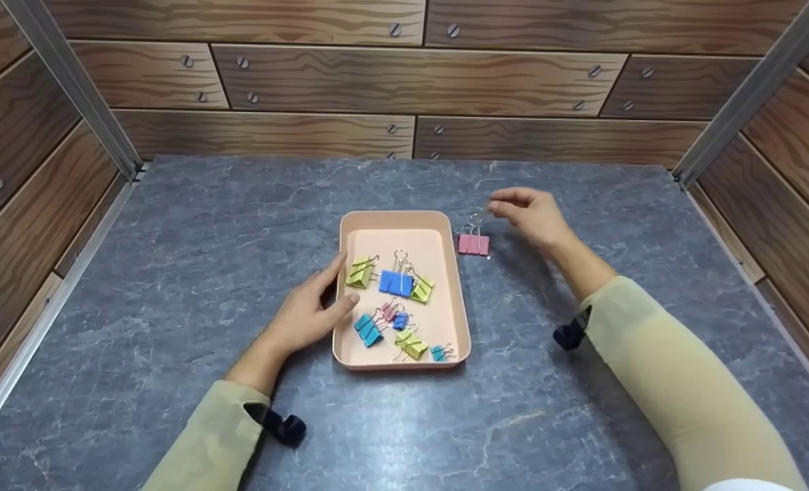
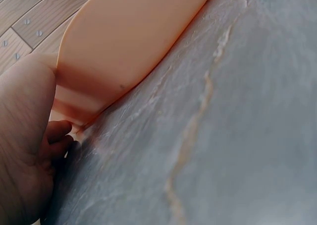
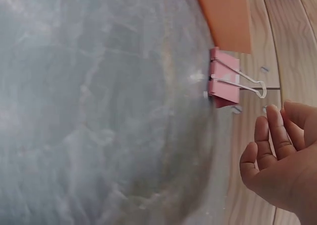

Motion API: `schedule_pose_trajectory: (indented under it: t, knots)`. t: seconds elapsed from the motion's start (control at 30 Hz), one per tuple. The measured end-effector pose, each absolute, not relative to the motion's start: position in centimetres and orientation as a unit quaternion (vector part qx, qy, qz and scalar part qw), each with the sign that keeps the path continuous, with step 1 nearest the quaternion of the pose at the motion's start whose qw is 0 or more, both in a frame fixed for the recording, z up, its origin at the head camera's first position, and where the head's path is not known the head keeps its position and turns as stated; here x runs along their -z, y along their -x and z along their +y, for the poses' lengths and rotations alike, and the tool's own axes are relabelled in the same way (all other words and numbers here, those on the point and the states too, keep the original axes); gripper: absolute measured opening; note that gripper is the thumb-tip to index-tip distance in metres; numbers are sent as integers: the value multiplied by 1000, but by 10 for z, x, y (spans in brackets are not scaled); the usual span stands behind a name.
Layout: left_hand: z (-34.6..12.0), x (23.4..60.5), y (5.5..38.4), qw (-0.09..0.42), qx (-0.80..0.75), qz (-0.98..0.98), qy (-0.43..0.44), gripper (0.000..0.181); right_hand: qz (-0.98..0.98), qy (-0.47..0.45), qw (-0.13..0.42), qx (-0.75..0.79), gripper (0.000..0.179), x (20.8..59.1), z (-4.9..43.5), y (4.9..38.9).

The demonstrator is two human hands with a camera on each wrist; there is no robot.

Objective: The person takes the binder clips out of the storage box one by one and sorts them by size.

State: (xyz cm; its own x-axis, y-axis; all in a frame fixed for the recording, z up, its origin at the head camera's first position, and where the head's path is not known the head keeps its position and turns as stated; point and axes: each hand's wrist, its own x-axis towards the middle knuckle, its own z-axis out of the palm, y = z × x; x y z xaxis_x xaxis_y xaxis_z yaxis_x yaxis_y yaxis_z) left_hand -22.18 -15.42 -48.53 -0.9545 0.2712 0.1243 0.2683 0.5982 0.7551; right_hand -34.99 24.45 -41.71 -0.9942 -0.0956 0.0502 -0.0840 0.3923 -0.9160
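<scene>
A pale pink tray [image 1: 404,221] lies in the middle of the table. My left hand [image 1: 309,310] grips its left wall, thumb over the rim and fingers along the outside; the left wrist view shows this hand [image 2: 29,131] at the tray's wall [image 2: 124,31]. Just right of the tray, a large pink binder clip [image 1: 473,245] stands with its wire handles up. My right hand [image 1: 531,215] is beside those handles, fingers loosely bent. In the right wrist view the fingertips appear just apart from the pink binder clip [image 3: 225,79], and nothing shows between them.
Inside the tray lie several binder clips, among them a large blue clip [image 1: 395,282], a yellow-green clip [image 1: 359,273] and a teal clip [image 1: 369,330]. Wood-patterned walls [image 1: 418,82] and metal posts [image 1: 77,88] enclose the grey marbled table [image 1: 241,204].
</scene>
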Motion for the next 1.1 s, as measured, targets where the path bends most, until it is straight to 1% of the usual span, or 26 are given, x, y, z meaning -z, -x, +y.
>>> schedule_pose_trajectory:
  t: [0.27,0.57,0.8,1.1]
  knots:
    - [-155,486,221,3,-429,891,-148,81,816,79,-8,572,36,394,234,337]
    - [-154,485,221,1,-427,892,-149,80,791,138,-20,596,30,390,205,323]
    - [-153,487,221,-9,-422,893,-156,81,778,173,10,604,27,394,179,310]
    - [-153,486,221,-3,-423,894,-151,82,783,199,42,588,29,405,156,300]
